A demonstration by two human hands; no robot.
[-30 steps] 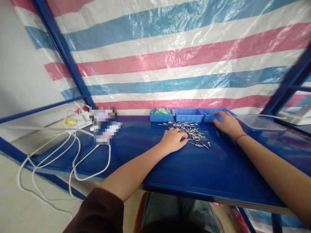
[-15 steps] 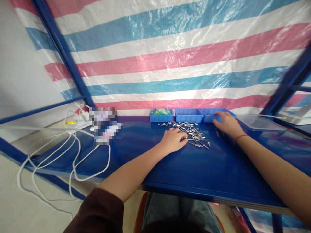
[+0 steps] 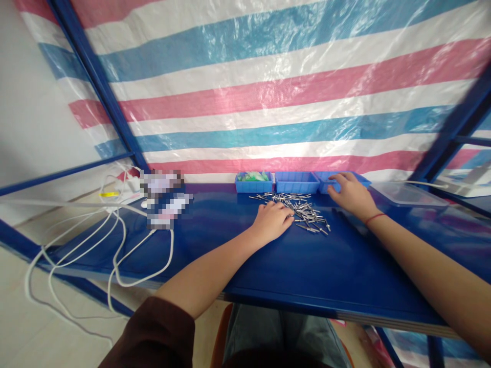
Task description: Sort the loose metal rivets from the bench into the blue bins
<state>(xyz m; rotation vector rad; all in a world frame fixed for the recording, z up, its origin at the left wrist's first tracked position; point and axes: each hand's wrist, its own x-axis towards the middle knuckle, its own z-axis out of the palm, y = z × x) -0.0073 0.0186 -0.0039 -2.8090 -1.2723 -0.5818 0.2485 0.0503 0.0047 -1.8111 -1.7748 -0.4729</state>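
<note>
A pile of small metal pins (image 3: pixel 303 209) lies on the blue table (image 3: pixel 268 255). My left hand (image 3: pixel 271 221) rests palm down at the pile's left edge, fingers curled onto the pins. My right hand (image 3: pixel 351 193) reaches to the rightmost of three small blue trays (image 3: pixel 360 180), fingers bent over its front rim. What the fingers of either hand hold is hidden. A red string circles my right wrist.
The middle blue tray (image 3: pixel 296 182) and a left blue tray (image 3: pixel 253 183) with green pieces stand at the table's back. A clear plastic lid (image 3: pixel 410 194) lies at the right. White cables (image 3: pixel 115 240) hang over the left edge. A striped tarp hangs behind.
My right hand has shifted slightly left and back along the tray rim. My left hand stays at the pins.
</note>
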